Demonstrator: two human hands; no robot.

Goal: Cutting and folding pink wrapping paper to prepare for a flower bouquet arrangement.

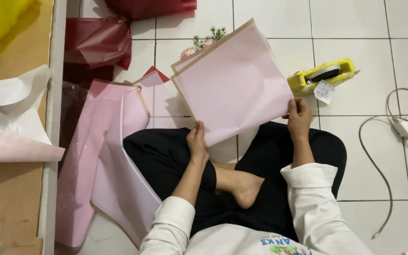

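White tiled floor [355, 71] with grey grout lines spreads under even, soft light, a white cable [378, 156] and plug [404, 127] lying on it at the right, while a brown wooden board [10, 198] with a white edge runs down the left.

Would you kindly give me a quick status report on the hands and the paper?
Left hand and right hand each grip an edge of the pink paper sheet. Sheet held up over the lap. Yellow tape dispenser on the floor close by, not touching.

Bare tiles [355, 156] free on rt; paper sheets [114, 160] crowd left
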